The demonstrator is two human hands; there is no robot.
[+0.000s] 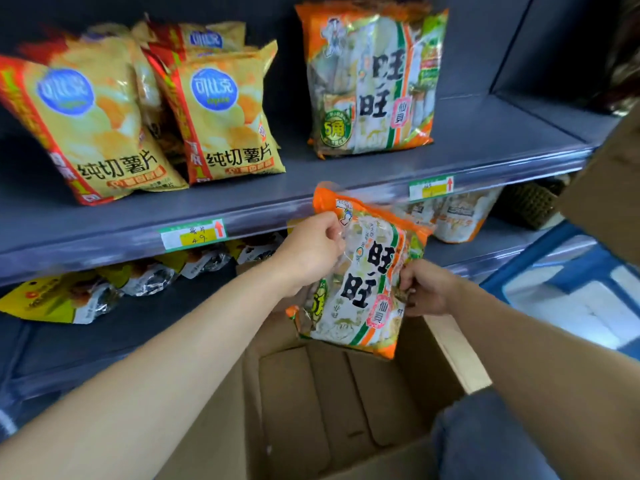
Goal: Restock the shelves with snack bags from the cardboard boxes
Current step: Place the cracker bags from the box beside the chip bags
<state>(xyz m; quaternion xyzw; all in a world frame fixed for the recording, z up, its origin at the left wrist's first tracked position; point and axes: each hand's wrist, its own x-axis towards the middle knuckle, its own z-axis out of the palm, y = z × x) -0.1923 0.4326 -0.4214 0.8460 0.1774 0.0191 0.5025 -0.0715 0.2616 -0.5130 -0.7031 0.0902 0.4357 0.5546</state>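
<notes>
Both my hands hold an orange and white rice cracker bag [363, 275] upright above the open cardboard box [332, 403], just below the upper shelf's front edge. My left hand [311, 254] pinches the bag's upper left side. My right hand [426, 289] grips its lower right edge. The box's bare bottom shows under the bag. An identical rice cracker bag [370, 81] stands on the grey upper shelf [485, 140], with bare shelf to its right.
Yellow potato chip bags [221, 112] stand on the upper shelf's left. The lower shelf holds yellow and silver bags [104, 289] at left and more cracker bags [460, 213] at right. A cardboard flap [609, 181] hangs at right above a blue crate [571, 282].
</notes>
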